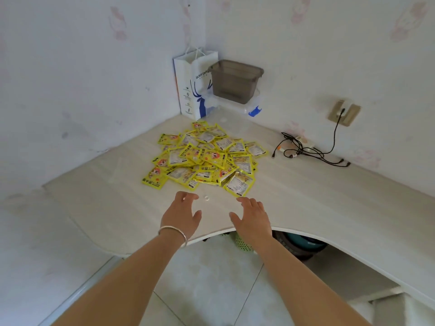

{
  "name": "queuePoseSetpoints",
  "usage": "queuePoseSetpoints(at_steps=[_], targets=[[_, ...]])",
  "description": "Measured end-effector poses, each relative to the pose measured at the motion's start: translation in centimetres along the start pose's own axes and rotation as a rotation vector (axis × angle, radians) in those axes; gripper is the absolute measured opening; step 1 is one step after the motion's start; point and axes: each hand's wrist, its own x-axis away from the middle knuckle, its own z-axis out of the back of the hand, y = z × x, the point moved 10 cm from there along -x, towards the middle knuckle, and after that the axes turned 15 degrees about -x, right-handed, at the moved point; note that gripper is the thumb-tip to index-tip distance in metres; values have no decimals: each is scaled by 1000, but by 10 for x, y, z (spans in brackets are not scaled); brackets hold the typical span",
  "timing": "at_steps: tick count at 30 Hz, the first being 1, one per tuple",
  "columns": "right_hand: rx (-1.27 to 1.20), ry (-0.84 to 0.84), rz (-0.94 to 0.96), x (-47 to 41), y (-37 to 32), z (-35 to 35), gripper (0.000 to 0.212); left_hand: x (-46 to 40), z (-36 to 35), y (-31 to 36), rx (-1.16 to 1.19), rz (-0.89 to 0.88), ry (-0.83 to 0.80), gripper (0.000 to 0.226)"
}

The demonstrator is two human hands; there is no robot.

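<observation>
Hovering open and empty, the left hand (182,214) and right hand (253,217) sit just short of the yellow sachet pile (204,158) on the table (106,196). A grey bin (235,81), paper bag (190,85) and cable (306,151) stand behind; lower sachets are buried.

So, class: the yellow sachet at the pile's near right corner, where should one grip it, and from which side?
Probably best to pinch the sachet by its near edge, from the front, with the right hand. It lies at the rim of the pile, and that edge is uncovered, free on the desk.
</observation>
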Motion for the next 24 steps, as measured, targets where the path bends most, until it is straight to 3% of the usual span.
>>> queuePoseSetpoints(at_steps=[12, 18, 24], targets=[[75, -176, 110, -176, -62, -47, 49, -136, 0, -66, -64, 195, -30, 43], [172, -268, 138, -255, -62, -62, 43, -205, 0, -92, -11, 341, -56, 40], [238, -276, 70, -308, -43, -71, 45, -241, -31, -122, 8, 438, -181, 37]])
